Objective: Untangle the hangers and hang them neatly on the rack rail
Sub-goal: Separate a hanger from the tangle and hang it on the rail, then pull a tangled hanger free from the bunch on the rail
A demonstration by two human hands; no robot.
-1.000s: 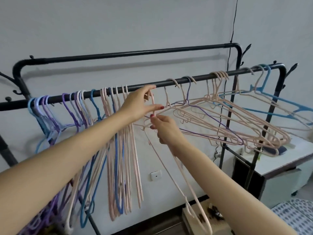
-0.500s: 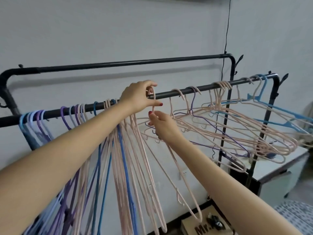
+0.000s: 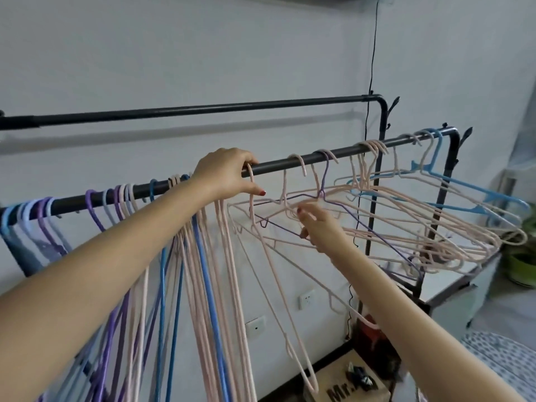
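Observation:
A black rack rail [image 3: 345, 153] runs from lower left to upper right. My left hand [image 3: 229, 174] rests on the rail, its fingers closed around the hook of a pink hanger [image 3: 272, 268] that hangs down below it. My right hand [image 3: 319, 224] is lower and to the right, its fingers pinching the wires of a tangle of pink, purple and blue hangers [image 3: 406, 221] that lies nearly flat under the rail's right half. Several pink, blue and purple hangers [image 3: 203, 271] hang straight in a row on the rail's left half.
A second black rail [image 3: 203, 108] runs higher up, close to the white wall. A white cabinet [image 3: 452, 288] stands under the rack's right end, with a green pot [image 3: 522, 268] beyond it. A cardboard box [image 3: 353, 384] sits on the floor below, and a black cable [image 3: 372, 53] hangs down the wall.
My left hand has set the pink hanger's hook over the rail. My right hand has let go of that hanger and moved right into the tangle. The view has tilted upward.

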